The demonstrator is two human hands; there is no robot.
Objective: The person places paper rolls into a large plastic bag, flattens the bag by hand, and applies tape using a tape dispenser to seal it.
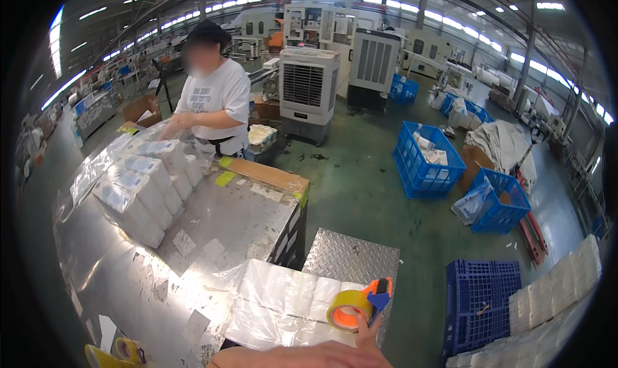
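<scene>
My left hand (pixel 364 342) is at the lower edge, its forearm lying along the bottom of the picture from the left. It is shut on a tape dispenser (pixel 357 307) with a yellowish tape roll, an orange core and a blue handle, my thumb pointing up against it. The dispenser hangs over a clear plastic bag of white paper packs (pixel 283 307) lying at the near end of the metal table (pixel 212 239). My right hand is out of view.
A person in a white shirt (pixel 215 101) stands across the table by bagged white paper packs (pixel 145 184). Another yellow tape dispenser (pixel 119 353) lies at the table's near left. Blue crates (pixel 426 162) (pixel 479 297), a checker-plate step (pixel 351 258) and a cooling fan (pixel 308 88) stand on the green floor.
</scene>
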